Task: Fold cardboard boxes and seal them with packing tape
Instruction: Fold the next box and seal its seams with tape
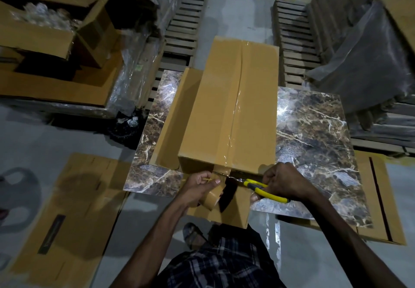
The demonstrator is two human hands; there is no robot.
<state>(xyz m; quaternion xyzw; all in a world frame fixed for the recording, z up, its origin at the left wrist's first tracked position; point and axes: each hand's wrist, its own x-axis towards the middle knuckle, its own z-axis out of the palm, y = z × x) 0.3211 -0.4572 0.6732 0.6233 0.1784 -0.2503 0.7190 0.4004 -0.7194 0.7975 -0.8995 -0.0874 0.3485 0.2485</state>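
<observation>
Brown tape roll (211, 200) fills my left grip (197, 186), yellow scissors (258, 185) my right grip (285, 182); slack tape could cut crooked.

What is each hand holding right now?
Left hand: closed, gripping the tape roll.
Right hand: closed, gripping the yellow-handled scissors.

box (226, 108) on slab (314, 135); flat cardboard (74, 209) left; pallets (182, 31) behind.
</observation>
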